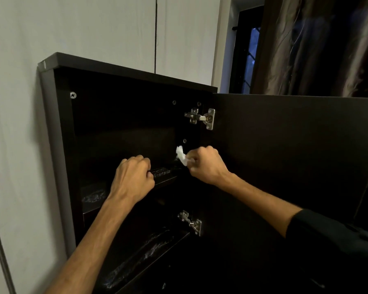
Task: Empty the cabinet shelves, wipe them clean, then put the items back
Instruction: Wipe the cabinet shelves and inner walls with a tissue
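The left hand [133, 179] is curled into a fist at the front edge of the upper dark shelf [164, 174]; its fingers are folded over that edge, though whether the edge is truly gripped cannot be told. The right hand [206, 165] is closed around a small crumpled white tissue [181, 155], which is pinched between thumb and fingers and held against the right inner side of the dark brown wooden wall cabinet [123, 115], just above the shelf's right end. A black sleeve [327, 236] is seen on the right forearm.

The cabinet is open, its dark door [295, 149] swung out to the right on two silver metal hinges, an upper hinge [202, 118] and a lower hinge [190, 222]. Nothing can be made out standing on the upper shelf or on the lower dark shelf [149, 249]; pale streaks are visible along the front edges of both. A screw head [73, 95] is seen at the upper left corner of the cabinet's interior.

The cabinet is mounted on a plain pale wall [94, 28]. Beyond its right top corner, a dark window [248, 60] and a brown curtain [327, 43] are seen.
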